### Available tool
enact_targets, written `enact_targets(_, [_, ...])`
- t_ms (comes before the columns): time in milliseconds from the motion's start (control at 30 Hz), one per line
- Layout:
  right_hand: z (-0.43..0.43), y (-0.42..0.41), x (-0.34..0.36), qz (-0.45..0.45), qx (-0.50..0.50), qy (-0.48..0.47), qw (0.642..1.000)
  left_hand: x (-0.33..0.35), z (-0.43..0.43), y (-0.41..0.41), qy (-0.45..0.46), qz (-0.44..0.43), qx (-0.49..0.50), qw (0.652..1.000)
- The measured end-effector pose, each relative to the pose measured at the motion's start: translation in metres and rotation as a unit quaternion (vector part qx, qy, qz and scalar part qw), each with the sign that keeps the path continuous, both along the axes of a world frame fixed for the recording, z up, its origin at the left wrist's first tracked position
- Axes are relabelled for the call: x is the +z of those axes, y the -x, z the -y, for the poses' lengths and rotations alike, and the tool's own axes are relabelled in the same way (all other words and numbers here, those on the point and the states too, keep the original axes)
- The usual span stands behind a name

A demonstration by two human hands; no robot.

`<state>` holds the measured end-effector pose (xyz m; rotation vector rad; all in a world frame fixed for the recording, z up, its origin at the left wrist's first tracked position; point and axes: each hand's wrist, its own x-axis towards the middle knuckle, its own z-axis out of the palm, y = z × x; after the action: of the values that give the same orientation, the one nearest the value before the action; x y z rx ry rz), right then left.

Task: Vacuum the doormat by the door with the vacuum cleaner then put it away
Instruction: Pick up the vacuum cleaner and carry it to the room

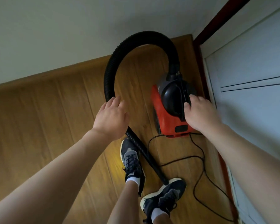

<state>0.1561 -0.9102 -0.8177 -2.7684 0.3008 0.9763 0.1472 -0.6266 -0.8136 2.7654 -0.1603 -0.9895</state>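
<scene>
While right hand [199, 113] grips vacuum cleaner [166, 118] | left hand [111, 115] over hose [144, 35], grip unclear | cord [199, 159] beside shoes [131, 156]

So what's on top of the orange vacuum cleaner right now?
The right hand grips the black carry handle running over the dark dome of the vacuum cleaner. The hose plugs in at its far end. The handle's near part is hidden under the hand.
</scene>
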Motion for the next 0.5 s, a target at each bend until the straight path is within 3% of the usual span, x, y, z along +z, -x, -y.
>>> enact_targets(500, [-0.004, 0.002, -0.055, 0.111, -0.142, -0.085, 0.980, -0.038, -0.006, 0.006, 0.018, 0.053, 0.004, 0.998])
